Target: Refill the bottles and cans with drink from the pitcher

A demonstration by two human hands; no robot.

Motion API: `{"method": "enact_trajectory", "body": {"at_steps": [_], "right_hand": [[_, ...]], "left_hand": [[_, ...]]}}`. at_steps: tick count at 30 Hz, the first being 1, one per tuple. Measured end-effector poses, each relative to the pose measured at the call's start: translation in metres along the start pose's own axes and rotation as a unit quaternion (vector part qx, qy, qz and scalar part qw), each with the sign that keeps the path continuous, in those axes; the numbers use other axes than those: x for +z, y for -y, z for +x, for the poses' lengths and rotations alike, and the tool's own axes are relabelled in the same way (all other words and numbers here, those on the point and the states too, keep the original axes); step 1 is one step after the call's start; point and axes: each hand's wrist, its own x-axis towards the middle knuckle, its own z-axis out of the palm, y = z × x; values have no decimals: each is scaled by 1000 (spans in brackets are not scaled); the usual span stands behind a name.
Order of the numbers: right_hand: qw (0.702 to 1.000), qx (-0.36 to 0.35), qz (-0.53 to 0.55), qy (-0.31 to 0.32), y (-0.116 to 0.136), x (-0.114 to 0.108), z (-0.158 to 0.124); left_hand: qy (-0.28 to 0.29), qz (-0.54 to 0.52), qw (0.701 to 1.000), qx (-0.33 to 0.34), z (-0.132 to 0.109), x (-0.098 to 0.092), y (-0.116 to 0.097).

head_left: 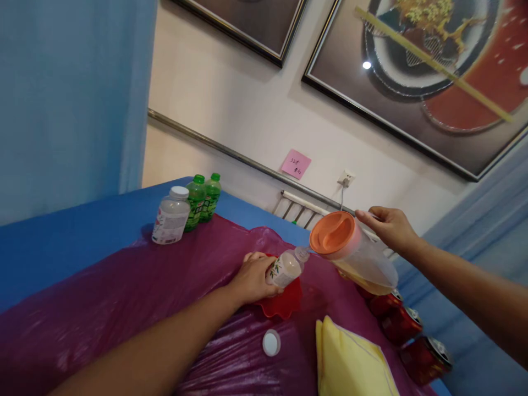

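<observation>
My left hand (pixel 251 279) is wrapped round a small clear bottle (pixel 287 267) with a leaf-print label, which has pale liquid inside and no cap on. The bottle is held over a red scalloped mat (pixel 284 302). My right hand (pixel 390 226) grips the handle of a clear plastic pitcher (pixel 367 261) with an orange lid. The pitcher is tipped to the left, its spout close to the bottle's mouth, and yellowish liquid lies along its lower side. Whether a stream runs between them I cannot make out. Nearer to me lies a white bottle cap (pixel 271 343).
A folded yellow cloth (pixel 352 360) lies at the front right. Several red cans (pixel 424 360) line the right edge. A white-capped jar (pixel 171 217) and two green bottles (pixel 196 203) stand at the back left. Purple plastic sheeting (pixel 157 297) covers the blue table (pixel 53 236).
</observation>
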Motion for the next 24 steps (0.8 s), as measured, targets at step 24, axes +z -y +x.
{"method": "enact_trajectory", "body": {"at_steps": [24], "right_hand": [[1000, 7, -11, 2, 0, 2, -1]], "left_hand": [[-11, -4, 1000, 9, 0, 2, 1]]}}
